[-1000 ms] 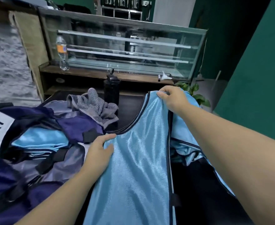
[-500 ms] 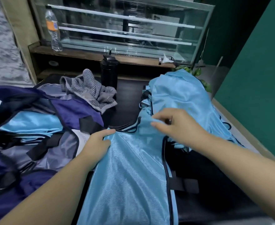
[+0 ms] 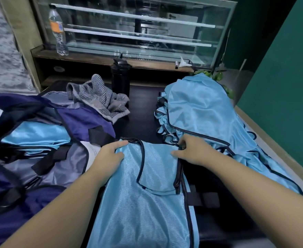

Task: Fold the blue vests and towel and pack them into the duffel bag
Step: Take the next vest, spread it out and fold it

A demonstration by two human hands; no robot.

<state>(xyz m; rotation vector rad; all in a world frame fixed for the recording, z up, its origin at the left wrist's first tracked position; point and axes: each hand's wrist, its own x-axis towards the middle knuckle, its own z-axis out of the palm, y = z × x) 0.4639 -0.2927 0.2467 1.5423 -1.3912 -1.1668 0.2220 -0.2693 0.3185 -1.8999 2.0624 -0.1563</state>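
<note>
I see my left hand (image 3: 109, 154) lying on the top left corner of the blue vest (image 3: 147, 203). Its fingers are bent a little and the thumb pinches the cloth at the edge. My right hand (image 3: 192, 151) sits on the top right corner of the same vest. Its fingers curl down onto the folded flap by the black trim, and I cannot tell if they grip it or only press it.

The vest lies flat on a dark table (image 3: 141, 111), right in front of me. The top part of the vest is folded down over itself.

To the left of the vest sits the open purple duffel bag (image 3: 39, 158), touching it. Folded blue vests (image 3: 34, 136) are already inside the bag. To the right of the vest is a pile of more vests (image 3: 209, 111). Behind the vest lies a gray towel (image 3: 100, 99), all bunched up, and a black bottle (image 3: 121, 77) stands just beside it.

Farther back is a glass display case (image 3: 138, 29) with a plastic water bottle (image 3: 57, 33) standing by it. A green wall (image 3: 281, 68) is on the right.
</note>
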